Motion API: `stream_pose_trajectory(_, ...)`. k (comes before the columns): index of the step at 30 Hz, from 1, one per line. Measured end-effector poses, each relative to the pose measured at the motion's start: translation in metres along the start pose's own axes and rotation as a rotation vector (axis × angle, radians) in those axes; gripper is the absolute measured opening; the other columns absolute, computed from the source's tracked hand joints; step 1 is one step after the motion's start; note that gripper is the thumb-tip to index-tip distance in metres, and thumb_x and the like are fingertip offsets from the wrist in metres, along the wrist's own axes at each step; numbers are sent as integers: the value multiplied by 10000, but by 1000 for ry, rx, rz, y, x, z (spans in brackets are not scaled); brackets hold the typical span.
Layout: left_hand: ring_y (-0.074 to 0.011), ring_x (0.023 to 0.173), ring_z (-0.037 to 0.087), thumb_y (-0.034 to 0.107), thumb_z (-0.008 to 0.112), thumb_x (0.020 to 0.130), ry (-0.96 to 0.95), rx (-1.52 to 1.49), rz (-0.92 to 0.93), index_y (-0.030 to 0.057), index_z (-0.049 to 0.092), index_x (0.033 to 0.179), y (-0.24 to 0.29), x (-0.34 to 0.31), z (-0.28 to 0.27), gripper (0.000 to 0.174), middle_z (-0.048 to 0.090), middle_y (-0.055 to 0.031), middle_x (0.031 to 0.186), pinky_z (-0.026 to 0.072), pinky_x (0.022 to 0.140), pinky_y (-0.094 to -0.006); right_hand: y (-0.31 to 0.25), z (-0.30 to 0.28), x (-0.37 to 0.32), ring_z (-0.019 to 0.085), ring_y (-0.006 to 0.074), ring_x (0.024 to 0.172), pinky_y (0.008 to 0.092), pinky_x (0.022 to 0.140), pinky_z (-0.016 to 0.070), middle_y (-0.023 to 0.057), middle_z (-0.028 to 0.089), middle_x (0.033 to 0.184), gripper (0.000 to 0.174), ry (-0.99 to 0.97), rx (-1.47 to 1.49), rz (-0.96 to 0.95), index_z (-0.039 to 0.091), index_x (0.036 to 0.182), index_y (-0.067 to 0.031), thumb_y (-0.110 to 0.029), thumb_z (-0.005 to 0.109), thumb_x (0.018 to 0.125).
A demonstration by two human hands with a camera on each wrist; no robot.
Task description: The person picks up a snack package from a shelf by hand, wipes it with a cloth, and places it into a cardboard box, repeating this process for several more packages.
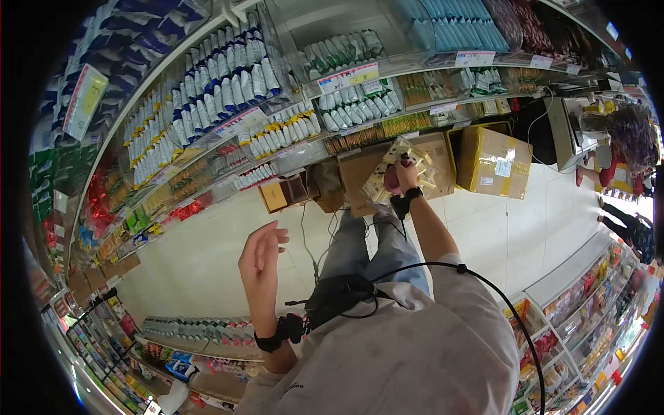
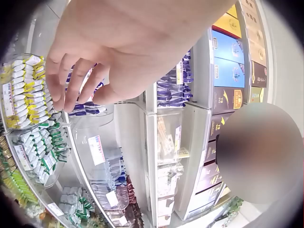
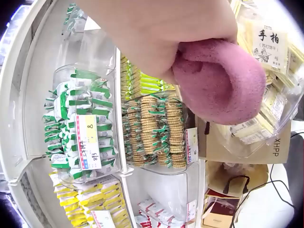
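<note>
A folded mauve cloth (image 3: 223, 85) is gripped in my right hand (image 1: 408, 176), and it bulges out past the fingers in the right wrist view. Below that hand is a clear plastic bin (image 3: 247, 149) of pale yellow cracker packets (image 3: 268, 45), which overlaps a brown cardboard box (image 1: 356, 183) in the head view. My left hand (image 1: 261, 259) hangs in the air with loosely bent fingers and nothing in them. In the left wrist view its fingers overlap shelves of wrapped snacks (image 2: 28, 90), apart from them.
Tiered shelves of clear bins hold snacks such as round biscuits (image 3: 156, 130). A taped carton (image 1: 494, 162) stands right of the bin, and paper bags (image 1: 325, 185) stand left of it. A black cable (image 1: 498, 304) crosses my right sleeve. Other people (image 1: 626, 221) are at far right.
</note>
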State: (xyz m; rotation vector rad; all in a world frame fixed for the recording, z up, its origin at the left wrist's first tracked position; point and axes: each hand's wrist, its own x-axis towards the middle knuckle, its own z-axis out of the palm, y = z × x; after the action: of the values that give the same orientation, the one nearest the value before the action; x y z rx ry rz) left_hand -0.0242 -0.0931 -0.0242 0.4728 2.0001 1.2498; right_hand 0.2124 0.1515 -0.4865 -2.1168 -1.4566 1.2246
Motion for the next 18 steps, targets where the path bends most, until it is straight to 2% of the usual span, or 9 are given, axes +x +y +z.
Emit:
stream_pose_trajectory(3, -178, 1010, 655, 170, 541, 1064, -16, -23, 12, -23, 619, 1264, 3, -1, -3, 289, 699, -125, 1102, 507, 877, -314, 9, -3, -11, 704, 413, 952, 447, 820, 536, 256, 723, 958, 425, -244, 42, 69, 700, 994, 32, -342, 721, 793)
stream_pose_trajectory(7, -168, 1023, 648, 152, 571, 1054, -66, -96, 88, -29, 606, 1275, 17, 0, -8, 288, 696, -121, 1132, 499, 902, -304, 5, -27, -29, 724, 292, 871, 393, 756, 539, 179, 741, 911, 423, -279, 110, 90, 711, 947, 47, -337, 765, 778)
stream_pose_trajectory(8, -166, 1023, 647, 151, 575, 1053, -80, -114, 123, -31, 607, 1271, 22, 1, -9, 285, 695, -120, 1132, 499, 902, -301, -2, -43, -36, 708, 236, 842, 366, 720, 538, 130, 728, 899, 406, -333, 162, 161, 712, 960, 38, -332, 769, 803)
stream_pose_trajectory(11, -145, 1014, 637, 156, 543, 1062, -86, -137, 235, -24, 628, 1243, 43, 0, -7, 269, 697, -81, 1087, 488, 875, -284, -14, -83, -52, 687, 202, 798, 341, 694, 546, 107, 711, 906, 368, -323, 385, 92, 704, 985, 22, -307, 760, 832)
stream_pose_trajectory(13, -140, 997, 630, 143, 546, 1059, -127, -191, 272, -25, 629, 1235, 55, 4, -6, 256, 690, -84, 1080, 486, 877, -281, -25, -115, -60, 673, 183, 823, 318, 723, 557, 63, 685, 931, 298, -425, 675, 79, 680, 1093, -30, -250, 711, 894)
stream_pose_trajectory(15, -140, 993, 628, 137, 545, 1059, -168, -237, 319, -25, 629, 1229, 64, 7, -4, 249, 689, -87, 1077, 487, 879, -281, -26, -142, -66, 666, 146, 934, 304, 808, 567, 35, 664, 965, 170, -276, 276, -779, 663, 1110, -87, -203, 611, 998)
stream_pose_trajectory(17, -145, 998, 636, 135, 542, 1062, -200, -244, 414, -20, 634, 1211, 80, 12, -1, 234, 690, -92, 1075, 499, 879, -287, -43, -171, -59, 670, 174, 998, 317, 872, 559, 38, 685, 999, 177, -657, 1107, 39, 659, 1116, -120, -248, 586, 1019)
stream_pose_trajectory(18, -146, 1000, 638, 134, 540, 1063, -218, -259, 464, -19, 635, 1205, 88, 15, 3, 229, 691, -91, 1076, 502, 880, -288, -48, -184, -57, 668, 193, 1018, 334, 894, 556, 43, 689, 1021, 208, -651, 1179, 80, 660, 1114, -117, -285, 576, 1023)
